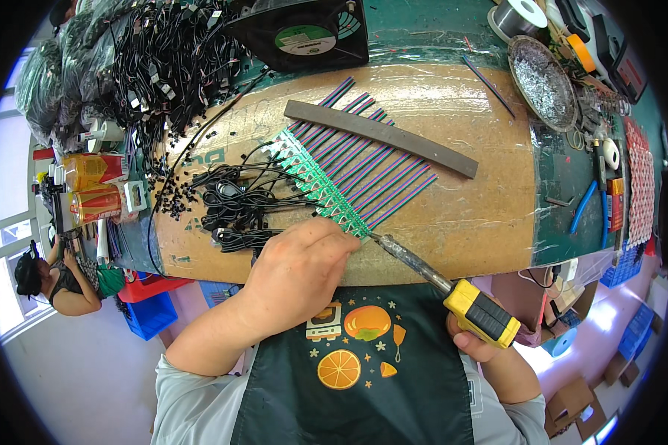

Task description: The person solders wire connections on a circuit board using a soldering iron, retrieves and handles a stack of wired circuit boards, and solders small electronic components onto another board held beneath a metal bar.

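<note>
My right hand (471, 340) grips the yellow and black handle of a soldering iron (476, 311). Its dark shaft points up and left, and the tip comes to the near end of a green circuit board panel (315, 182). Over that same end, my left hand (300, 259) is closed, fingers pinched together; they hide whatever they hold. Striped flat ribbon wires (393, 189) fan out from the panel's right side. Across them lies a long grey-brown bar (382, 137). Black cables (234, 196) in coiled bundles lie left of the panel, some leads reaching its edge.
Cardboard (490, 215) covers the bench's middle. Behind stands a black fan (304, 37); a heap of black cables (171, 67) fills the back left. At right are a dish of metal scraps (542, 81), a solder spool (518, 18) and blue-handled pliers (584, 208). Another person (67, 278) is at far left.
</note>
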Demonstrator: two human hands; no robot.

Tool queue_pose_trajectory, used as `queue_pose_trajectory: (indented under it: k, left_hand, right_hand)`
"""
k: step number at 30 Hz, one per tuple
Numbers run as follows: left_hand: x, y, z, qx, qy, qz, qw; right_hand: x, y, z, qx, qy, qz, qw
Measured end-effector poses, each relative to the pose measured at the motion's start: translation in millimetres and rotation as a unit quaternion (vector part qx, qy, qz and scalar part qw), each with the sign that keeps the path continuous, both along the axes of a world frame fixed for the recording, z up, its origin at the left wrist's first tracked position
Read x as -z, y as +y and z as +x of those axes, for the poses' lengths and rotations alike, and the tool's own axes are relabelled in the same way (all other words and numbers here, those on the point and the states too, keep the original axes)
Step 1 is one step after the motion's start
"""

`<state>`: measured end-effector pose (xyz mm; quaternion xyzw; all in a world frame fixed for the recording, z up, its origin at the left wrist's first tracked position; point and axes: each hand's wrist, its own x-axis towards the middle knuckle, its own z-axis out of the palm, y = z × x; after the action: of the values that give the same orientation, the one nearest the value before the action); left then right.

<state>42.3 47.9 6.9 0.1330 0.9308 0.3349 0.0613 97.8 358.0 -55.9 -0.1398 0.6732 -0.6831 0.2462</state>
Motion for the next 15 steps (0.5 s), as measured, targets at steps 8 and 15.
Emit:
queue_pose_trajectory:
  k: [8, 15]
  left_hand:
    - [-0.2, -1.7, -1.6, 0.015, -0.001, -0.001, 1.000]
    - [0.9, -2.9, -2.5, 0.020, -0.011, 0.008, 1.000]
  right_hand:
    - [1.3, 0.9, 0.2, -0.010, -0.001, 0.009, 1.000]
    - [2.9, 1.9, 0.9, -0.020, 0.014, 0.027, 0.999]
